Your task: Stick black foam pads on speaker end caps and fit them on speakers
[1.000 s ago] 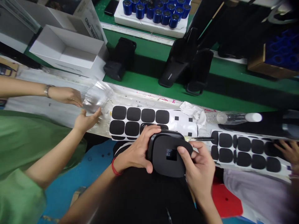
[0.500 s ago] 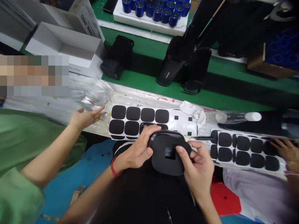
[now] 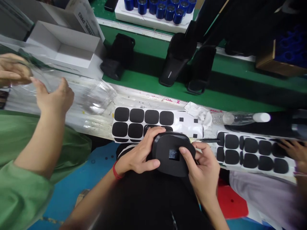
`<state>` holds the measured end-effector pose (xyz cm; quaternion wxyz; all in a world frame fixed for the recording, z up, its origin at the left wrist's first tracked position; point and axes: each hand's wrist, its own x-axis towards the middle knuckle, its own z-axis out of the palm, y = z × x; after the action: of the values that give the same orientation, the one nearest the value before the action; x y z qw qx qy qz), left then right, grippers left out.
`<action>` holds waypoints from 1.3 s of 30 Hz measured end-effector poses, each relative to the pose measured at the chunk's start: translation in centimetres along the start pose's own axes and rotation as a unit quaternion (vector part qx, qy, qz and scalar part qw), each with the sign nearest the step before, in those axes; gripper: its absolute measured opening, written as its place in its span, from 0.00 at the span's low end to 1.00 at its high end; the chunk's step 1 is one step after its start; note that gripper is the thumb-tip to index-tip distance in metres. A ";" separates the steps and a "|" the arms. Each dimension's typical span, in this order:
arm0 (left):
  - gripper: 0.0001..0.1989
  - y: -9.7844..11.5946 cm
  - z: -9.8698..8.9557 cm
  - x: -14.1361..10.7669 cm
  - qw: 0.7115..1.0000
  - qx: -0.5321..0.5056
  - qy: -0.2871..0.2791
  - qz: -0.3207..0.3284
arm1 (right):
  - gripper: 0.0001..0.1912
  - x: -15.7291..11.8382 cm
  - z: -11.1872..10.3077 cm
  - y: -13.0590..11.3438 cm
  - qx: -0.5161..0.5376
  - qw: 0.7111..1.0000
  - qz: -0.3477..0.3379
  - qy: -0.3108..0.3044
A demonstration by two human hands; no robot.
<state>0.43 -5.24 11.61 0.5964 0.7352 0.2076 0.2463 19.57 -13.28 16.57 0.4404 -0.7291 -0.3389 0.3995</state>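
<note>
A black rounded-square device (image 3: 165, 163) with a small square label window is held between my two hands. My left hand (image 3: 141, 153), a red string round its wrist, grips the left side, fingers over the top edge and thumb near its face. My right hand (image 3: 201, 163) holds the right side with the thumb on the face beside the window. Behind the device lies a white sheet (image 3: 178, 123) with black rounded-square pads (image 3: 136, 115). A thin black tool (image 3: 207, 140) lies just beyond my right hand.
At left a co-worker's hands (image 3: 54, 95) handle clear plastic. A second pad sheet (image 3: 260, 139) lies right, near another person's hand (image 3: 295, 151). Beyond are a clear bottle (image 3: 242, 118), crumpled tissue (image 3: 200, 113), a white box (image 3: 64, 59), black parts (image 3: 174, 59) and a blue-cylinder tray (image 3: 153, 23).
The co-worker's hand at left has moved up and left to the clear plastic. My hands still hold the device; it has tilted slightly, and my right thumb has shifted a little left.
</note>
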 end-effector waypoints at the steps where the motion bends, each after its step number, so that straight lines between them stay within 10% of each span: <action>1: 0.41 0.0 0.0 0.0 1.000 0.000 -0.001 0.001 | 0.15 0.0 0.0 -0.1 -0.004 1.000 -0.003 -0.002; 16: 0.46 -0.2 0.7 0.3 0.997 -0.039 0.047 -0.040 | 0.14 -0.2 -0.4 -0.2 -0.113 0.993 -0.038 -0.023; 26: 0.44 0.3 0.9 1.0 0.983 -0.118 0.094 -0.107 | 0.34 -1.2 -2.5 -1.8 -0.393 0.910 -0.131 0.003; 29: 0.43 0.4 0.9 0.7 0.980 -0.149 0.094 -0.097 | 0.54 -0.3 -3.0 -0.5 -0.345 0.930 -0.122 -0.009; 32: 0.44 0.7 0.9 0.5 0.971 -0.192 0.099 -0.100 | 0.64 0.5 -2.5 0.3 -0.229 0.960 -0.040 -0.157; 35: 0.37 1.5 0.9 0.7 0.946 -0.237 0.146 -0.163 | 0.58 0.7 -1.2 0.4 -0.065 0.957 0.045 -0.280; 39: 0.17 2.7 1.6 1.2 0.921 -0.207 0.233 -0.232 | 0.30 0.7 1.0 -0.6 0.051 0.975 0.092 -0.197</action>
<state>2.41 -6.32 14.13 0.7107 0.4483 0.4495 0.3031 18.94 -12.09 16.59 0.3623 -0.6408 -0.3297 0.5911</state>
